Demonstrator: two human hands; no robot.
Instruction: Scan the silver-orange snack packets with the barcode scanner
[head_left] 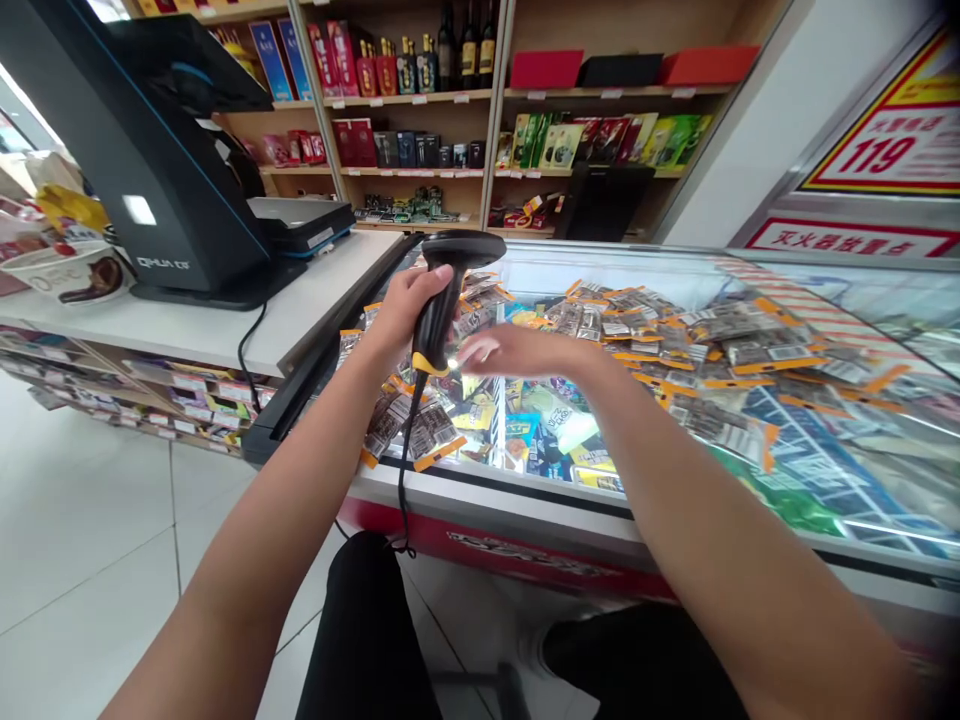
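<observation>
My left hand [409, 305] is wrapped round the handle of a black and yellow barcode scanner [439, 310], held upright with its head at the top. A black cord hangs from the handle's lower end. Just right of the handle is my right hand [506, 350], bent at the wrist, with blurred fingers stretched toward the scanner. I see nothing in it. Below both hands, small clear packets with orange edges [431, 425] lie on the glass top of a freezer [495, 395]. More orange-edged packets [637, 320] are heaped to the right.
At the left, a checkout terminal [150, 180] stands on a white counter [225, 335]. Shelves [409, 100] of bottles and boxes line the back. Colourful packages [555, 420] show through the freezer glass. A red and white sign [855, 238] is at the right.
</observation>
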